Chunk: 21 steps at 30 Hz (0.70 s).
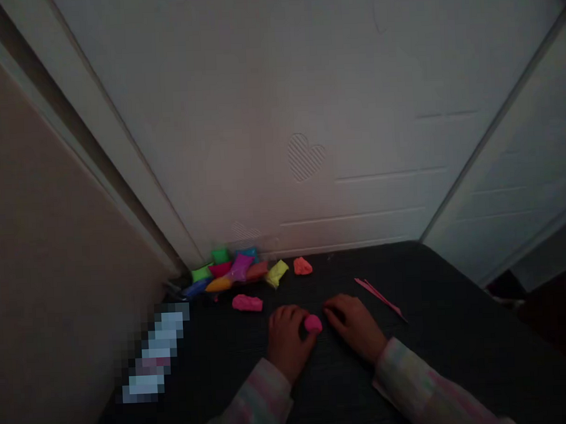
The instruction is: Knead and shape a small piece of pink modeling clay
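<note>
A small bright pink ball of modelling clay (313,324) sits on the dark table between my hands. My left hand (289,340) rests on the tabletop with its thumb and forefinger closed around the ball's left side. Just to the right, apart from the ball, my right hand (356,326) lies with loosely bent fingers and a gap beside the thumb; nothing shows in it. Beyond my left hand is a longer pink clay lump (247,303). An orange clay lump (303,266) lies farther back.
Several coloured clay packets (238,269) are heaped at the back left, with a yellow packet (277,273) beside them. Thin pink sticks or strips (380,299) lie right of my hands. A white panel (260,113) rises behind the dark table (447,330). A blurred patch covers something at left.
</note>
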{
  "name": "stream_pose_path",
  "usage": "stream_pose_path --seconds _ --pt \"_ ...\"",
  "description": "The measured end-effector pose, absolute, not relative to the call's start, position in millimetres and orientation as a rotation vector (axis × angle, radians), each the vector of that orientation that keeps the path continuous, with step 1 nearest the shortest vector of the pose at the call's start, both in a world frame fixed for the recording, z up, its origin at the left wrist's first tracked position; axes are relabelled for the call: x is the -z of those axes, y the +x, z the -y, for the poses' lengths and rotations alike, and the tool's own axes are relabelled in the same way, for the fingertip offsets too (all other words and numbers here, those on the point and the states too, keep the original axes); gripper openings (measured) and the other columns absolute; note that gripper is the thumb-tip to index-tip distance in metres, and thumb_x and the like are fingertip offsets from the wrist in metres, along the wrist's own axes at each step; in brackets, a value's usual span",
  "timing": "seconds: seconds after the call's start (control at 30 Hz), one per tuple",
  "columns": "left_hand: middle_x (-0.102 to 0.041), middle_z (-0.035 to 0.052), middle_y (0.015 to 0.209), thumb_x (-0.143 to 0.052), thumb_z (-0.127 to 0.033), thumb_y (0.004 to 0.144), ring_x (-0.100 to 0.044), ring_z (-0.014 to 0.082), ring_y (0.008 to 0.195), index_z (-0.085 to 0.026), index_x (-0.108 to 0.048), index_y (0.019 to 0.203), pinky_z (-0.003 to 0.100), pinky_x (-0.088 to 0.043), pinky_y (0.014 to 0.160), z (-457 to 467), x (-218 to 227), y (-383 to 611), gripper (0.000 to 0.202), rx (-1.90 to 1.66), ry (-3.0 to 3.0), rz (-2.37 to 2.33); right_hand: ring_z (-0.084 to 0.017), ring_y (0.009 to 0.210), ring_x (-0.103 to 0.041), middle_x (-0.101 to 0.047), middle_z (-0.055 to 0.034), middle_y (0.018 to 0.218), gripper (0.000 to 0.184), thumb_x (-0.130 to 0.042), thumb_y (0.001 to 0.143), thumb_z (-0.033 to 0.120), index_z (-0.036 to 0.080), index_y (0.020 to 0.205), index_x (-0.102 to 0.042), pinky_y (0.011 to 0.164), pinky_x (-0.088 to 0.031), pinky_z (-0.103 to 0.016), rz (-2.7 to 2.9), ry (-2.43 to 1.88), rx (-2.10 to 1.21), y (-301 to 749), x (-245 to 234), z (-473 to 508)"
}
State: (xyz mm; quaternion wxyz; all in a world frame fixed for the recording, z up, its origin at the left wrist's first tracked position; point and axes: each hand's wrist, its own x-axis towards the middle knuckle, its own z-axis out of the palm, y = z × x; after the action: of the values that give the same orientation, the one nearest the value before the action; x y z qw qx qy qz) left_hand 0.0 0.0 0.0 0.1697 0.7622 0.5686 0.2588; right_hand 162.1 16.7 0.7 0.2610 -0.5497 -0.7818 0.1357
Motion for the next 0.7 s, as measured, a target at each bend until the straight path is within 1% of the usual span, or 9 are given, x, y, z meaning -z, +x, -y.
stream_pose_path --seconds 0.1,0.2,0.23,0.3,0.37,0.43,0.53,0.6,0.7 --pt "-0.056 0.0017 0.086 -0.051 -0.03 0.067 -0.046 0.0191 0.088 -0.022 -0.054 0.082 0.034 -0.032 0.079 -0.8 -1.3 0.6 0.017 -0.745 2.134 -1.587 -0.018 0.083 -0.05 -0.059 -0.0047 0.087 0.021 -0.04 0.077 0.025 0.018 0.086 -0.057 0.074 -0.034 -0.031 2.058 -1.676 -0.095 179.1 -9.4 -23.1" --pt "-0.056 0.0019 0.085 -0.05 -0.028 0.068 -0.046 0.0195 0.086 -0.022 -0.054 0.081 0.034 -0.033 0.077 -1.5 -1.9 0.2 0.015 -0.738 2.118 -1.579 -0.023 0.085 -0.049 -0.058 -0.0072 0.092 0.026 -0.039 0.077 0.033 0.018 0.09 -0.057 0.069 -0.033 -0.034 1.808 -2.022 0.191 209.5 -16.0 -32.2" --pt "-0.056 0.002 0.085 -0.049 -0.028 0.069 -0.046 0.0196 0.087 -0.022 -0.054 0.081 0.035 -0.033 0.077 -1.8 -1.9 -0.1 0.015 -0.739 2.119 -1.573 -0.024 0.084 -0.049 -0.058 -0.0076 0.091 0.028 -0.04 0.076 0.036 0.018 0.088 -0.057 0.066 -0.033 -0.034 1.781 -2.104 0.205 219.1 -16.3 -34.4" --pt "-0.056 0.0022 0.086 -0.047 -0.027 0.07 -0.046 0.0195 0.087 -0.022 -0.054 0.082 0.035 -0.033 0.078 -2.4 -1.8 -0.7 0.015 -0.746 2.123 -1.563 -0.023 0.081 -0.051 -0.059 -0.0064 0.087 0.031 -0.039 0.075 0.042 0.02 0.083 -0.059 0.061 -0.034 -0.032 1.798 -2.215 0.104 232.8 -14.3 -36.8" --pt "-0.056 0.0023 0.087 -0.045 -0.027 0.071 -0.046 0.0194 0.087 -0.022 -0.054 0.083 0.035 -0.033 0.078 -2.8 -1.7 -1.2 0.016 -0.742 2.121 -1.553 -0.022 0.079 -0.052 -0.059 -0.0052 0.085 0.032 -0.038 0.075 0.044 0.022 0.082 -0.06 0.059 -0.033 -0.031 1.829 -2.253 0.01 237.6 -11.0 -38.0" --pt "-0.056 0.0028 0.088 -0.043 -0.027 0.072 -0.046 0.0198 0.088 -0.022 -0.055 0.084 0.036 -0.033 0.078 -3.0 -1.7 -1.4 0.017 -0.734 2.114 -1.547 -0.022 0.081 -0.051 -0.058 -0.0051 0.089 0.032 -0.038 0.075 0.044 0.023 0.088 -0.058 0.059 -0.032 -0.031 1.838 -2.244 0.029 235.1 -8.2 -39.5" --pt "-0.056 0.0034 0.088 -0.042 -0.027 0.073 -0.046 0.0205 0.088 -0.021 -0.055 0.083 0.037 -0.033 0.078 -3.3 -1.4 -1.2 0.018 -0.723 2.101 -1.554 -0.022 0.085 -0.048 -0.055 -0.0061 0.096 0.032 -0.04 0.075 0.042 0.024 0.098 -0.055 0.063 -0.031 -0.032 1.838 -2.192 0.177 226.7 -6.4 -43.6" --pt "-0.056 0.0034 0.088 -0.042 -0.027 0.072 -0.046 0.0204 0.088 -0.021 -0.055 0.083 0.037 -0.033 0.078 -3.5 -1.1 -1.1 0.017 -0.728 2.102 -1.559 -0.022 0.085 -0.047 -0.055 -0.0057 0.096 0.03 -0.041 0.076 0.04 0.025 0.096 -0.056 0.065 -0.03 -0.032 1.851 -2.169 0.225 222.6 -6.0 -46.9" --pt "-0.057 0.0028 0.088 -0.043 -0.027 0.072 -0.047 0.0196 0.087 -0.022 -0.055 0.083 0.036 -0.034 0.078 -3.6 -1.1 -1.1 0.017 -0.735 2.118 -1.553 -0.021 0.083 -0.047 -0.057 -0.0043 0.09 0.025 -0.04 0.077 0.038 0.026 0.087 -0.06 0.065 -0.028 -0.033 1.889 -2.17 0.207 220.6 -5.9 -51.2"
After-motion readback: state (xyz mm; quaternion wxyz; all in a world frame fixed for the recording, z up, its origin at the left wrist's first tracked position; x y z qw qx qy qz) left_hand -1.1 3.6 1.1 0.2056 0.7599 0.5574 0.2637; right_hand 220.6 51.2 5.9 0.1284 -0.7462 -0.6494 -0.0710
